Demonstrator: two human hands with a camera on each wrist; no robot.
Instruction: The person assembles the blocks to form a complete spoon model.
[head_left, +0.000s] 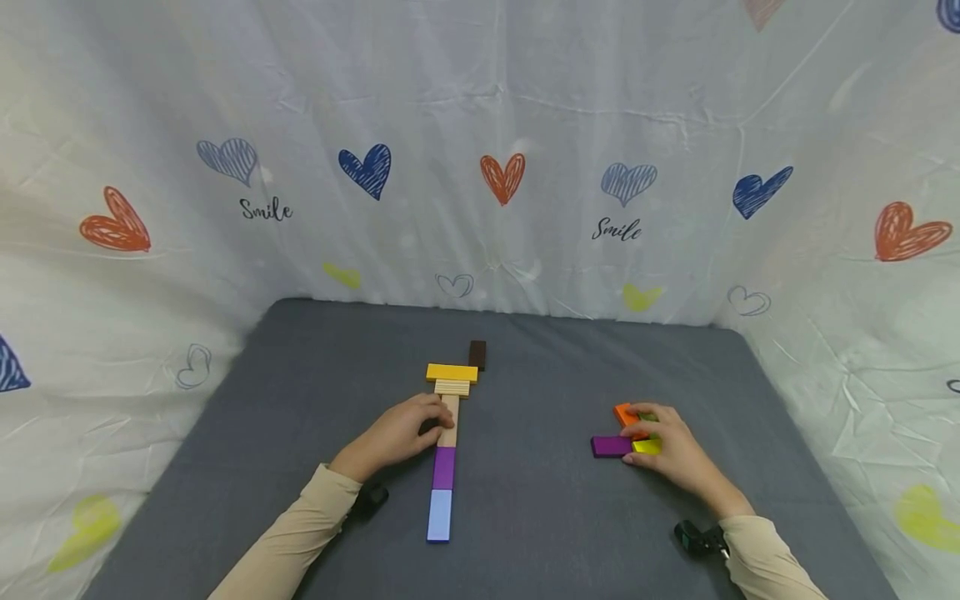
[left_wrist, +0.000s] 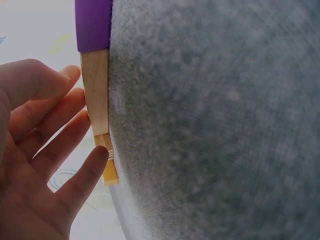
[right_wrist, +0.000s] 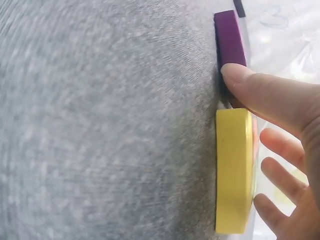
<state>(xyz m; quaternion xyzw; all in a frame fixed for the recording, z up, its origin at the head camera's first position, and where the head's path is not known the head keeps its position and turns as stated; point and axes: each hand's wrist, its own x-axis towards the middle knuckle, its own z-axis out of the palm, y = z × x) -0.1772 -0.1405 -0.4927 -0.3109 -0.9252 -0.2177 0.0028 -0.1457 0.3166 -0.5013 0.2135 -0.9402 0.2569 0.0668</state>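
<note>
A row of flat blocks runs up the table: a light blue block [head_left: 439, 515], a purple block [head_left: 443, 468], a plain wooden block [head_left: 448, 433], several narrow wooden strips [head_left: 452, 387] and a yellow-orange crosspiece [head_left: 452, 372]. My left hand [head_left: 408, 429] lies along the left side of the plain block, fingers loosely bent, fingertips at its edge. At the right, my right hand [head_left: 671, 446] pinches the end of another purple block [right_wrist: 231, 40] between thumb and index finger. Beside it lie a yellow block [right_wrist: 232, 170], an orange block [head_left: 624, 413] and a green one, partly covered by the fingers.
A dark brown block [head_left: 477, 355] touches the crosspiece's right end. The grey table [head_left: 525, 517] is bordered by a white curtain [head_left: 435, 83] printed with hearts. Black wrist cameras sit by both cuffs, the right camera [head_left: 697, 537] low over the table.
</note>
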